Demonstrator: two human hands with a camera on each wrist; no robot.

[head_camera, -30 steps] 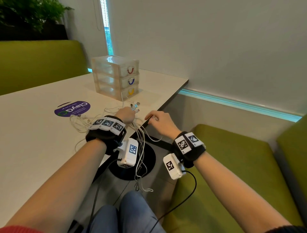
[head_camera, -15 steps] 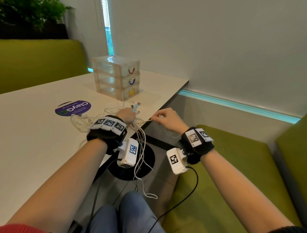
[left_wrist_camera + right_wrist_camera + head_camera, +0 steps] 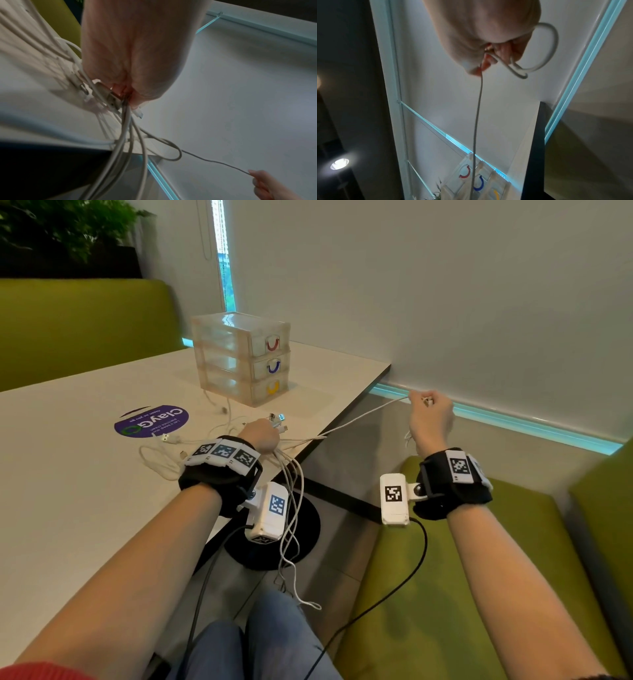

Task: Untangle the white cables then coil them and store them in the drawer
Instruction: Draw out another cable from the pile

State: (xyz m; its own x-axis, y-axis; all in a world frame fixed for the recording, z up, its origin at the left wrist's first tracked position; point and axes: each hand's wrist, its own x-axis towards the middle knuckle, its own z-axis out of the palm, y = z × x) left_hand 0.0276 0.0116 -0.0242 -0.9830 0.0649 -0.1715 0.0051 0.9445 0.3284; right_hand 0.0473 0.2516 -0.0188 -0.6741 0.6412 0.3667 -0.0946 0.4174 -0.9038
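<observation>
A set of drawers [image 3: 239, 357] stands on the bench [image 3: 68, 491], toward its far right corner. A tangle of cables [image 3: 164, 453] lies in front of it, near the bench's right edge. A round sticker [image 3: 151, 421] lies left of the tangle. A padded seat [image 3: 445, 594] runs along the bench's right side.

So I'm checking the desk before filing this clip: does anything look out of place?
Yes. Several white cables spill off the table edge beside the left hand and dangle toward the floor. One cable stretches from there to the right hand. The drawers are shut.
</observation>
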